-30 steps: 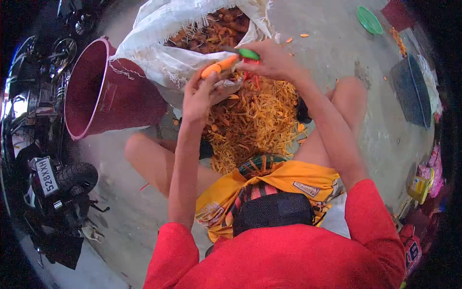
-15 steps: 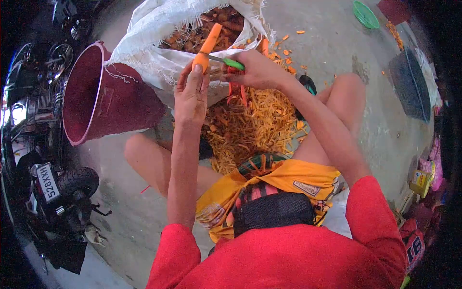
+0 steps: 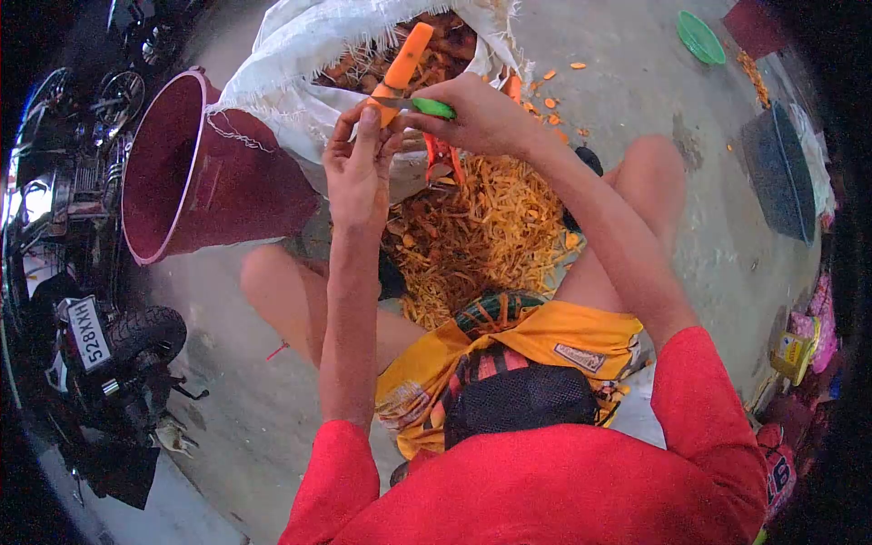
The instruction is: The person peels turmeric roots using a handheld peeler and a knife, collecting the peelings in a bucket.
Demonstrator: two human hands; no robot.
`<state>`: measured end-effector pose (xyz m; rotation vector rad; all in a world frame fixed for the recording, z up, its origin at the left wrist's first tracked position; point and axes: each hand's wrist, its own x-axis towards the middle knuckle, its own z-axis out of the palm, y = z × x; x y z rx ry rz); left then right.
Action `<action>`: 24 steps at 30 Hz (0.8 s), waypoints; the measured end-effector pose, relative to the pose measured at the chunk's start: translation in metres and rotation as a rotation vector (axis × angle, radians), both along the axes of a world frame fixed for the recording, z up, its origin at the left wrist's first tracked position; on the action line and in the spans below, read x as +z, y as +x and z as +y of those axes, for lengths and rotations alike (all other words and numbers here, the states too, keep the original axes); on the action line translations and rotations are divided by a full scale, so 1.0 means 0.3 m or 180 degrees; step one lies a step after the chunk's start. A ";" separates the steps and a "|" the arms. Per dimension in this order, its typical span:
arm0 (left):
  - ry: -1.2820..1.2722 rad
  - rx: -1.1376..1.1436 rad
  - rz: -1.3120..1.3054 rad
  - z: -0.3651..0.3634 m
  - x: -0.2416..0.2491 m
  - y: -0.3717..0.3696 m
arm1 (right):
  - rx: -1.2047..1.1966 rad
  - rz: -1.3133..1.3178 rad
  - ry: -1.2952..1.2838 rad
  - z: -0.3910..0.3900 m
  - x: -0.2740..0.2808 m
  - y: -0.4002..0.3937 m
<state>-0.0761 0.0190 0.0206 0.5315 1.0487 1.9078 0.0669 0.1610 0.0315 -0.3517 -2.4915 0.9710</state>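
Observation:
An orange carrot [image 3: 407,64], peeled smooth, points up and to the right from the fingers of my left hand [image 3: 363,150], which are closed round its lower end. My right hand [image 3: 477,113] grips a knife by its green handle [image 3: 434,108], and the blade lies against the lower part of the carrot. Under my right hand is a red tool [image 3: 443,159], partly hidden. Below both hands, a heap of orange peelings [image 3: 481,241] lies between my legs. Behind the carrot stands an open white sack [image 3: 309,54] with brownish-orange roots [image 3: 450,45] inside.
A large dark red bucket [image 3: 245,182] leans on its side at the left, near a parked motorcycle [image 3: 150,336]. At the right are a green basin [image 3: 700,37], a dark tub [image 3: 777,173] and a yellow packet [image 3: 793,354]. Orange slices [image 3: 578,65] dot the floor.
The carrot has shifted slightly up and right. My right hand and the knife have moved slightly up and left, with the blade still at the carrot. The whole view has turned a little.

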 end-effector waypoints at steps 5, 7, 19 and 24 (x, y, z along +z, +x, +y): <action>0.0156 0.0062 -0.0109 0.008 0.009 0.009 | -0.0029 0.0072 0.0082 0.003 -0.001 -0.016; 0.0077 0.0116 -0.0110 0.009 0.026 0.013 | -0.0073 0.0039 0.0081 0.002 0.008 -0.015; 0.0603 0.0218 -0.0075 0.018 -0.001 -0.071 | -0.0310 -0.1860 -0.0336 0.194 -0.123 0.028; 0.0728 -0.0217 -0.1062 0.008 0.000 -0.072 | -0.0331 -0.1388 0.0130 0.139 -0.073 0.067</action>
